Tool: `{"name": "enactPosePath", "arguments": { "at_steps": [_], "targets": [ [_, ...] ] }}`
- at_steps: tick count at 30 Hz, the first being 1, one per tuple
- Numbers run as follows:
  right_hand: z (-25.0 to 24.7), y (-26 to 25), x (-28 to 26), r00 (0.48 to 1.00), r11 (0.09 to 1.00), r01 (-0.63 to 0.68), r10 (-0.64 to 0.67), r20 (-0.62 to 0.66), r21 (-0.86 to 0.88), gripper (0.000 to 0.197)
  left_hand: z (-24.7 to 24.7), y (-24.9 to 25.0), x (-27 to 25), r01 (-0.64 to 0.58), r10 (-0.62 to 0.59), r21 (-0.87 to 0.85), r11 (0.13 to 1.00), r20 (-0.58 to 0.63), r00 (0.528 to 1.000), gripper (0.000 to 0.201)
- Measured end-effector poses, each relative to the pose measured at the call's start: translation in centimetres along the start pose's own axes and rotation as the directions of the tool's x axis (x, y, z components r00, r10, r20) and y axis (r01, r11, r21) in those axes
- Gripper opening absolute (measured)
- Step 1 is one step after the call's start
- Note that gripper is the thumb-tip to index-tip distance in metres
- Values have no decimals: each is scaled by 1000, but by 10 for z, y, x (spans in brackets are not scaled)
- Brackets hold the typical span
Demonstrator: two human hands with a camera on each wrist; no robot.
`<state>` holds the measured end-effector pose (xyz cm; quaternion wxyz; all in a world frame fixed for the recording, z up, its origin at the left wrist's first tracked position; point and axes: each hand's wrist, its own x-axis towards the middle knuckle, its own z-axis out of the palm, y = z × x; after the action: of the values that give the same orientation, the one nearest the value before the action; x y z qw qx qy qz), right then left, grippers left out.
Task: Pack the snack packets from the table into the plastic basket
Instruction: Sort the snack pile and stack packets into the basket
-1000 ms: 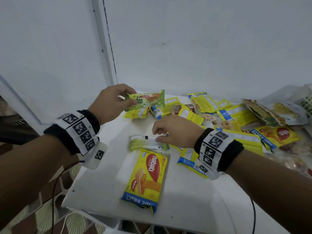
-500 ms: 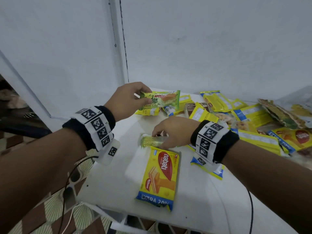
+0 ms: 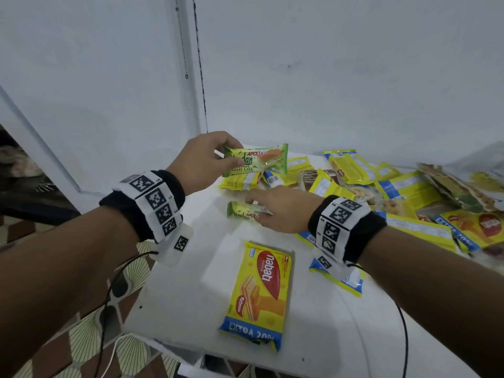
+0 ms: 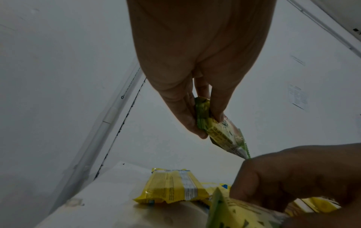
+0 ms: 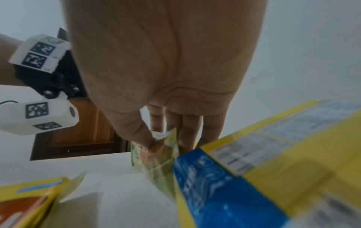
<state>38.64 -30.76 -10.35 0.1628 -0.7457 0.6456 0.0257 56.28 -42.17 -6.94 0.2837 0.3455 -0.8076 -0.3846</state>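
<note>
Probably a home room: white plastic table, plain wall, patterned floor tiles.

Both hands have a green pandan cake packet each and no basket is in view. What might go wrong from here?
1. The left hand pinches its raised pandan packet only at one end, so it may slip.
2. The right hand grips the second pandan packet beside the loose yellow packets under its wrist; lifting could drag one off the table.
</note>
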Motion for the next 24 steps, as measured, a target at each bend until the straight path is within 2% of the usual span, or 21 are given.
{"name": "enactPosePath", "arguments": {
  "at_steps": [3, 6, 9, 14, 19, 24],
  "targets": [
    [1, 0, 5, 997, 997, 48, -52, -61, -56, 56, -4, -2, 1, 8, -8, 9, 1000, -8, 1000, 16],
    [-2, -1, 7, 998, 998, 17, -21, -55, -67, 42, -5, -4, 3, 5, -5, 32, 999, -17, 1000, 15],
    [-1, -3, 7, 1000, 993, 13, -16, -24, -121, 37, -6, -2, 5, 4, -4, 24, 1000, -24, 1000, 14],
    [-10, -10, 1, 990, 997, 58, -65, -127, -56, 34, -6, 6, 8, -22, 23, 15, 1000, -36, 999, 15],
    [-36, -7, -28, 975, 997, 76, -79, -210, -22, 30, 5, 33, 20, -68, 68, 16, 998, 0, 998, 15],
    [-52, 21, -81, 964, 1000, -12, 13, -264, 5, 31, 34, 67, 38, -118, 118, 9, 993, 49, 992, 16]
  ]
}}
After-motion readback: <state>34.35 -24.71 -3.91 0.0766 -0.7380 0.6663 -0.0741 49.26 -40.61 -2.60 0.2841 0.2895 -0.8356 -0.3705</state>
